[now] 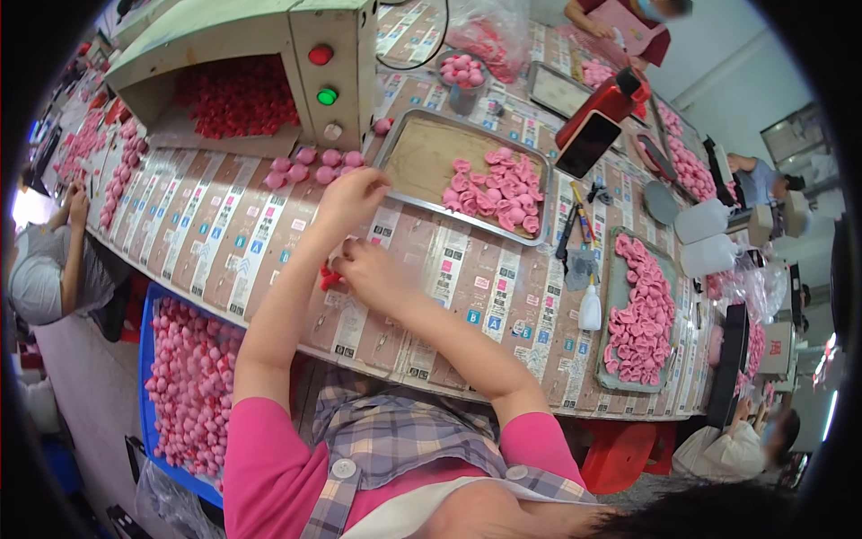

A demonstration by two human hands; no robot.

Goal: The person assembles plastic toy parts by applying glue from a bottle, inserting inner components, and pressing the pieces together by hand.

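Observation:
My left hand (357, 193) reaches to the near left corner of a metal tray (422, 148), its fingers curled together; what they hold, if anything, is hidden. Closer to my body, my right hand (366, 269) is closed on a small red piece (330, 278) that sticks out past the fingertips, just above the table. Pink frilled pieces (498, 190) are heaped on the right half of that tray. Several pink balls (305, 164) lie loose on the table beyond my left hand.
A machine (330, 108) with red pieces (238, 94) in its opening stands at the far left. A blue crate (148, 359) of pink balls is at lower left. To the right are a phone (588, 144), a white squeeze bottle (590, 307) and another tray (620, 382). Other people work around.

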